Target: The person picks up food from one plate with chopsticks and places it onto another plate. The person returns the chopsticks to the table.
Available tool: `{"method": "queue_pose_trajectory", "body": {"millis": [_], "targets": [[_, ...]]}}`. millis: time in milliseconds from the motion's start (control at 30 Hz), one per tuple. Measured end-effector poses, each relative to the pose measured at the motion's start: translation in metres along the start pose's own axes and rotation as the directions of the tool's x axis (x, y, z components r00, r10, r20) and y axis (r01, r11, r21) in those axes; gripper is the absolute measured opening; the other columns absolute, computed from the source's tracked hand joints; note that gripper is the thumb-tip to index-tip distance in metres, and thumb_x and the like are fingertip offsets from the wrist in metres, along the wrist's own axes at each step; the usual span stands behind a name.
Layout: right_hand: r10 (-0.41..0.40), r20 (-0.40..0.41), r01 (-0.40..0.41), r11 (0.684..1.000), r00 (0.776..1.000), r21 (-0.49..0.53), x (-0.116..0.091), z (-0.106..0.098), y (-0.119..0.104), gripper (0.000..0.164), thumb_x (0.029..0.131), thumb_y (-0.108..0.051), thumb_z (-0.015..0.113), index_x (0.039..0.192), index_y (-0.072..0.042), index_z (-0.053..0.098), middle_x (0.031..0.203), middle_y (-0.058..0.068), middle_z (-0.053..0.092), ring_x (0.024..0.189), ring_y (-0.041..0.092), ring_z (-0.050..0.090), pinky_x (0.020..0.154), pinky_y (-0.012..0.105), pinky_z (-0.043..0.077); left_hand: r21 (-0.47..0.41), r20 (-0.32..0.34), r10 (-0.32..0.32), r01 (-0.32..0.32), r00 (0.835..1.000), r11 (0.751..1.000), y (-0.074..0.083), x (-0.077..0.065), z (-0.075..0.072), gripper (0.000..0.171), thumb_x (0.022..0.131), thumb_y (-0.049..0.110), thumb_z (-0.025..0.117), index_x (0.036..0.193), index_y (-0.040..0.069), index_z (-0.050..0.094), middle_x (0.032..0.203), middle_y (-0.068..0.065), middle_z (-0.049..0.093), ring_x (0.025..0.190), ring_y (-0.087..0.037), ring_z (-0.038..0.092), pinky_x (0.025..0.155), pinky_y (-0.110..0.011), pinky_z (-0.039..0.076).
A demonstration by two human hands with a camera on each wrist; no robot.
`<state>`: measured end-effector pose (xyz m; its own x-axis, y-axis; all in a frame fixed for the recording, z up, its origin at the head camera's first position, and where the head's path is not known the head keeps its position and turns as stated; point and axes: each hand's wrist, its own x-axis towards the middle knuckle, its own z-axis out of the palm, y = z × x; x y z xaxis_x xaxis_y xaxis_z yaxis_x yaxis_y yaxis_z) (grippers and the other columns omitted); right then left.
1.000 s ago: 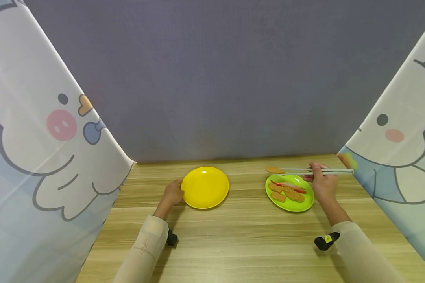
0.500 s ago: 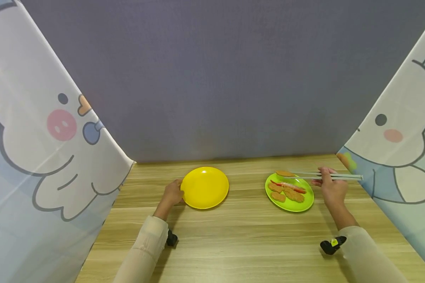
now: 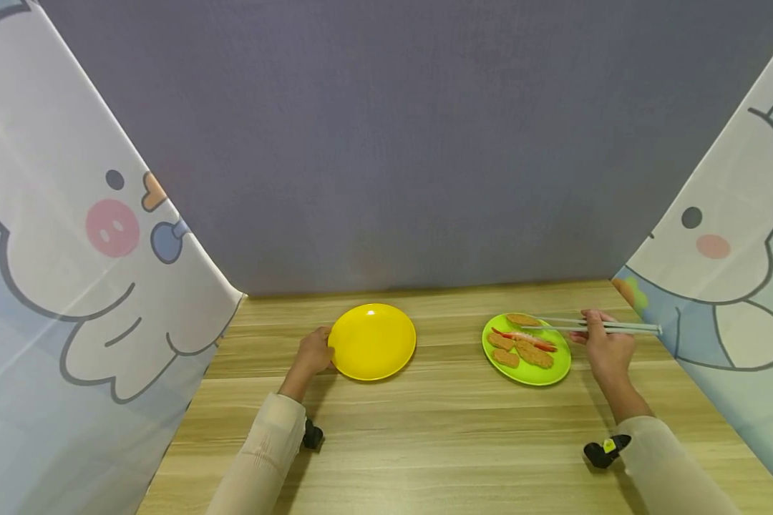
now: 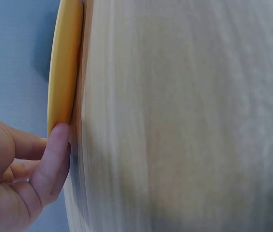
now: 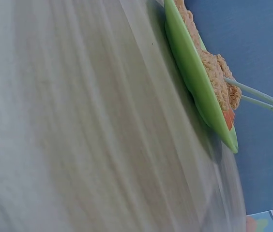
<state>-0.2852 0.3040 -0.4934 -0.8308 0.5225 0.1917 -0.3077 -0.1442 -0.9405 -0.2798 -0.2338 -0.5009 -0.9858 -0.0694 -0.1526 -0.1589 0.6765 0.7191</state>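
My left hand [image 3: 314,350] pinches the left rim of a yellow plate [image 3: 373,343] with a bare surface. In the left wrist view, the fingers [image 4: 54,152] are at the edge of the plate. On the right, my right hand [image 3: 608,349] holds a pair of pale chopsticks [image 3: 626,327] pointing left. Their tips are at a breaded, nugget-like piece [image 3: 522,320] at the back of a green plate [image 3: 533,376]. Several other breaded pieces [image 3: 535,354] and a red-and-white strip [image 3: 530,339] lie on that plate. The right wrist view shows the chopsticks [image 5: 260,96] against a breaded piece.
Both plates are on a wood-grain table [image 3: 425,436], apart from each other. A grey wall [image 3: 419,157] rises behind it. Cartoon-printed sheets [image 3: 71,214] stand at both sides. A small black camera [image 3: 602,452] sits at each wrist.
The right hand and chopsticks have moved right and slightly toward me, bringing the breaded piece from beyond the green plate's back left onto its back edge. The left hand and yellow plate stay put.
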Motion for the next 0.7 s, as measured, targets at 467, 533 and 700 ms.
{"method": "queue_pose_trajectory", "body": {"millis": [467, 533, 700], "targets": [[0.074, -0.044, -0.074, 0.997, 0.996, 0.005, 0.006, -0.010, 0.011, 0.017, 0.099, -0.011, 0.063, 0.089, -0.009, 0.077, 0.075, -0.002, 0.071, 0.048, 0.011, 0.069, 0.043, 0.023, 0.057, -0.009, 0.008, -0.005, 0.005, 1.000, 1.000, -0.002, 0.002, 0.000, 0.052, 0.094, -0.005, 0.052, 0.146, -0.005, 0.047, 0.128, -0.034, 0.061, 0.071, -0.022, 0.073, 0.060, -0.030, 0.065], [0.087, -0.045, -0.086, 0.996, 0.995, 0.009, 0.007, -0.011, 0.011, 0.017, 0.099, -0.012, 0.063, 0.090, -0.008, 0.077, 0.076, -0.001, 0.070, 0.049, 0.011, 0.070, 0.043, 0.023, 0.057, -0.009, 0.008, -0.004, 0.004, 1.000, 1.000, -0.002, 0.002, 0.001, 0.052, 0.094, -0.006, 0.052, 0.146, -0.005, 0.048, 0.128, -0.033, 0.061, 0.071, -0.021, 0.072, 0.060, -0.030, 0.065], [0.090, -0.038, -0.090, 0.996, 0.995, 0.015, 0.007, -0.011, 0.009, 0.017, 0.099, -0.011, 0.063, 0.091, -0.006, 0.077, 0.077, 0.001, 0.070, 0.049, 0.012, 0.070, 0.042, 0.024, 0.056, -0.012, 0.010, -0.006, 0.006, 1.000, 1.000, 0.001, 0.000, 0.001, 0.052, 0.093, -0.006, 0.053, 0.145, -0.005, 0.048, 0.127, -0.032, 0.061, 0.071, -0.020, 0.072, 0.060, -0.029, 0.064]]}}
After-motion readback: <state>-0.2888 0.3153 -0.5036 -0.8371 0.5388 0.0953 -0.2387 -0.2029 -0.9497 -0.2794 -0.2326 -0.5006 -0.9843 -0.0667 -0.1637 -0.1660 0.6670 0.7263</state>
